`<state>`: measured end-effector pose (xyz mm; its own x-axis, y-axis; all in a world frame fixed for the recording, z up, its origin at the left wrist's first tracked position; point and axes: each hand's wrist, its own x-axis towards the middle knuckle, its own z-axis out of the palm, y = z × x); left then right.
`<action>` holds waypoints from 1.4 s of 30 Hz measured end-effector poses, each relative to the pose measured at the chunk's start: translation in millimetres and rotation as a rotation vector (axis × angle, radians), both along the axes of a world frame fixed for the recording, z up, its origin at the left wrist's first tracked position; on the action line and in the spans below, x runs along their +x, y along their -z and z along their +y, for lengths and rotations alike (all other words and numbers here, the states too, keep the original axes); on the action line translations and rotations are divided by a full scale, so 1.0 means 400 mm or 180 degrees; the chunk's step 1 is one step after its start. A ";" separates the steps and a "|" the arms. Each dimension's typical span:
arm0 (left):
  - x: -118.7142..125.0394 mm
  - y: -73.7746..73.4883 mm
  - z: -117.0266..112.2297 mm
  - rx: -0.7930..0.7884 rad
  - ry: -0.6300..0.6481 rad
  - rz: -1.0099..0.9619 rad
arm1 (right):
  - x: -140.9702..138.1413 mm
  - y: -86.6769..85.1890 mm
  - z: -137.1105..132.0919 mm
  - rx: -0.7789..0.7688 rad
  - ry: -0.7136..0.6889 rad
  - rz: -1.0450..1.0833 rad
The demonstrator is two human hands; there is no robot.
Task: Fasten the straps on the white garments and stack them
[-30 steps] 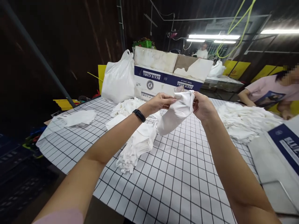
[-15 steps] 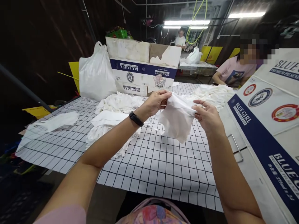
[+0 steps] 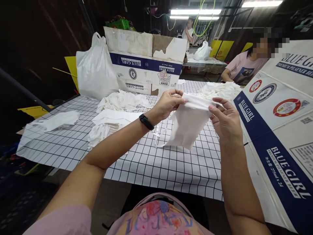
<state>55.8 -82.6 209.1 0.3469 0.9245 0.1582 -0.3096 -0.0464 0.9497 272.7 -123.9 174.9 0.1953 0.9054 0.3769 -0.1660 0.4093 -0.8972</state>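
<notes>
A white cloth piece (image 3: 187, 122) hangs above the checked table (image 3: 156, 163), held by its top edge between both my hands. My left hand (image 3: 168, 102), with a black band on the wrist, pinches the cloth's left top corner. My right hand (image 3: 226, 120) grips the right top corner, fingers curled round it. Under my left forearm lies a stack of folded white cloths (image 3: 107, 127). A loose heap of white cloths (image 3: 122, 99) sits behind it.
A Blue Girl cardboard box (image 3: 146, 67) and a white plastic bag (image 3: 95, 70) stand at the table's far side. A flattened Blue Girl carton (image 3: 281, 130) leans at my right. Another person in a pink shirt (image 3: 244, 67) sits by a cloth pile (image 3: 220, 89).
The view has swung right and down. The cloth between my hands has been spread wider and lowered, from bunched to hanging flat.
</notes>
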 end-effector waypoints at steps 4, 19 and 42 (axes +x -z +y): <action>-0.002 -0.001 -0.003 0.0203 -0.0135 -0.0051 | -0.003 -0.013 -0.006 0.0222 0.0331 -0.0314; -0.074 -0.023 -0.115 0.0798 0.0240 0.0897 | 0.022 -0.105 -0.015 -0.0395 -0.0893 -0.1373; -0.021 -0.051 -0.060 0.0780 0.1426 0.0256 | -0.047 -0.254 -0.020 0.0063 -0.1385 -0.2027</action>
<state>47.2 -106.5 229.4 0.7202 0.6216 0.3082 -0.2766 -0.1501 0.9492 253.9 -131.8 276.5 -0.4369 0.8429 0.3142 0.2302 0.4424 -0.8667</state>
